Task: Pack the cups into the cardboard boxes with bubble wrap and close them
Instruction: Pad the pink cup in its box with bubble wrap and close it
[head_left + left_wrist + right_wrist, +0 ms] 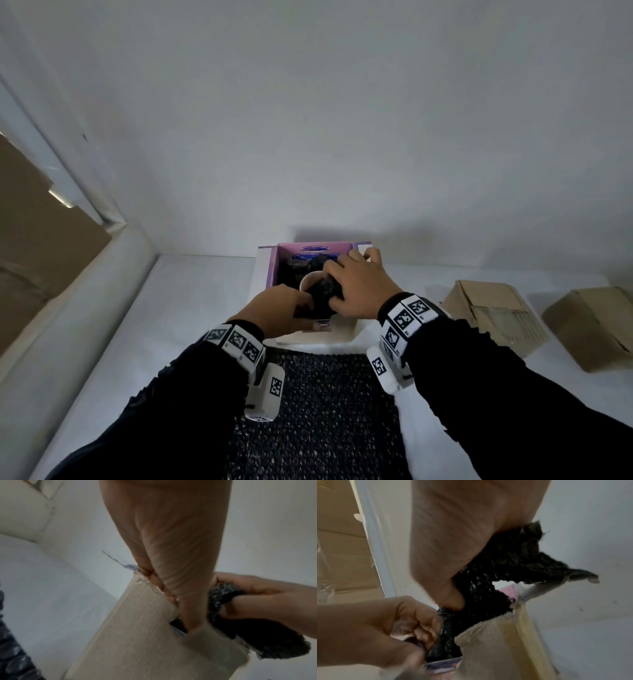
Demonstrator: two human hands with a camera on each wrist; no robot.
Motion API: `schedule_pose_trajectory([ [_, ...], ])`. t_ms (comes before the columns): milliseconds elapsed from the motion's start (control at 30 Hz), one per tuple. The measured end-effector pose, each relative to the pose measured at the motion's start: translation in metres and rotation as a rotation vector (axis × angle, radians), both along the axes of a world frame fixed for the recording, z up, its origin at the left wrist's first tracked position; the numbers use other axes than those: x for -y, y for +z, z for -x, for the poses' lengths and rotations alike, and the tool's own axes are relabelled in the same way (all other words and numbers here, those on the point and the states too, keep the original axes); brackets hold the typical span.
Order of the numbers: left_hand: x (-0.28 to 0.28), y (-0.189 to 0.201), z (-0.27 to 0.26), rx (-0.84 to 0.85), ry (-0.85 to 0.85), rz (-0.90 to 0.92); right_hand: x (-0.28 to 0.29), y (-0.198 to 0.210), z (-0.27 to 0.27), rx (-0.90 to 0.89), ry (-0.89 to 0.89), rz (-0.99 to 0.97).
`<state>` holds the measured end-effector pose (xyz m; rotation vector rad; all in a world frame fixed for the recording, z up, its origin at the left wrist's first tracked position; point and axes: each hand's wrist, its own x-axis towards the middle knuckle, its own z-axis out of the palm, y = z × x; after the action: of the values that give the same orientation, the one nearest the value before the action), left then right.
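An open cardboard box [272, 263] with a purple inside stands at the table's far middle. In it sits a cup [309, 278] with a pale rim, bundled in black bubble wrap [322, 291]. My right hand [356, 284] lies over the bundle, its fingers curled round the bubble wrap [221, 597] and its thumb pressed into the wrap [488, 588]. My left hand [284, 308] reaches over the box's near wall [145, 635], and its curled fingers [426, 630] pinch the wrap's edge there. Most of the cup is hidden.
A black bubble wrap sheet [318, 411] lies flat on the white table between my forearms. Two brown cardboard boxes [496, 315] [596, 325] lie at the right. A white wall is right behind the open box. At the left stands a white frame [68, 192].
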<state>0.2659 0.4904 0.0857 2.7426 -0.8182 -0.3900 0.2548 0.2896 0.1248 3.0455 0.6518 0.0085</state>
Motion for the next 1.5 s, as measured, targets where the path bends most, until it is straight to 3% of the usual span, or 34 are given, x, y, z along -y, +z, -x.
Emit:
schedule_pose_trajectory([
  [67,-0.002,0.003,0.001,-0.042,-0.028,0.023,0.0,-0.002,0.001,-0.105,-0.018,-0.065],
  [167,-0.001,0.002,0.006,0.033,-0.057,-0.041,-0.001,0.001,-0.004,-0.21,-0.053,-0.169],
  [300,-0.001,-0.01,0.013,0.059,-0.019,0.012,-0.005,0.001,-0.011,-0.381,-0.005,0.106],
  [400,-0.003,-0.014,0.013,0.093,-0.042,-0.005,-0.011,0.002,-0.014,-0.47,0.04,0.141],
  [467,-0.004,-0.017,0.013,0.103,-0.062,0.041,-0.013,0.0,-0.016,-0.433,0.046,0.151],
  [600,-0.007,-0.03,0.015,0.231,-0.067,0.152,-0.011,-0.015,-0.018,-0.161,-0.021,0.129],
  [767,-0.004,-0.028,0.019,0.204,-0.076,0.147,-0.01,-0.016,-0.016,-0.278,0.007,0.125],
  [867,-0.001,-0.028,0.018,0.247,-0.081,0.044,-0.011,-0.018,-0.013,-0.175,0.047,0.135],
  [1000,-0.005,-0.035,0.015,0.326,-0.11,0.056,0.004,-0.008,-0.006,0.034,-0.172,0.029],
  [1133,-0.006,-0.037,0.016,0.346,-0.126,0.058,0.019,0.004,-0.005,-0.245,-0.246,-0.195],
  [1267,-0.007,-0.034,0.017,0.336,-0.117,0.038,0.012,-0.004,-0.005,-0.145,-0.148,-0.303],
  [1333,-0.008,-0.035,0.019,0.333,-0.122,0.001,0.005,-0.007,-0.003,-0.134,-0.058,-0.235],
  [1500,0.001,-0.026,0.021,0.277,-0.093,-0.109,0.007,-0.022,-0.001,-0.108,0.131,0.197],
])
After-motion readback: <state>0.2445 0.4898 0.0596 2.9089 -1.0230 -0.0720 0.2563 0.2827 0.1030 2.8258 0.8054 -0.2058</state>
